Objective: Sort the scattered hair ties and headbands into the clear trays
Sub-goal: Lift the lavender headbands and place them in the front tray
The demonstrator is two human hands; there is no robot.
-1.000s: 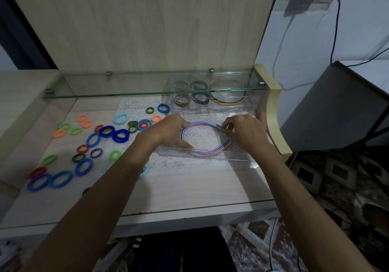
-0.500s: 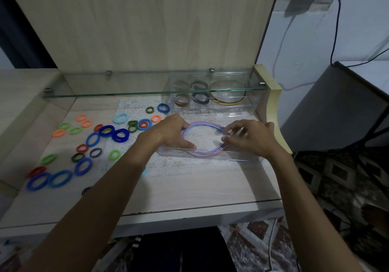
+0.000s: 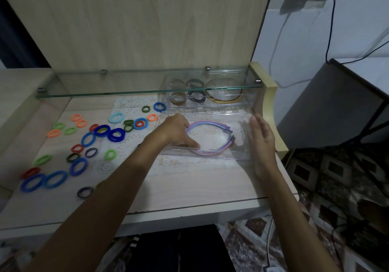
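Looking near to far: pale wood-grain desk [image 3: 189,189], laminate, front edge white. White lace mat [image 3: 174,164] lies under the work area.

Left hand [image 3: 176,131] reaches into the near tray [image 3: 237,156], which is clear rigid plastic, a shallow rectangle. Fingers curl onto the left arc of the headbands [image 3: 212,137], thumb down at the near arc, so it grips them. Headbands are a nested stack of thin hoops, pink, purple and blue, lying flat inside that tray with the open ends to the right.

Right hand [image 3: 263,145] is flat, fingers straight and together, holding nothing, at the tray's right end. Can't tell if it touches the wall.

Hair ties [image 3: 101,131] are scattered left on the desk, well apart from the trays: soft fabric rings in blue, orange, green and red, plus some dark striped ones.

Far tray [image 3: 210,105], also clear, sits just behind the near one under a glass shelf [image 3: 105,91] on metal pegs. It holds brown and dark ties and a large tan hoop.

Behind that, a tall wood-grain back panel [image 3: 136,23]. At right, a curved cream desk side [image 3: 271,103], white wall with black cables [image 3: 329,29] and patterned floor tiles [image 3: 315,166].
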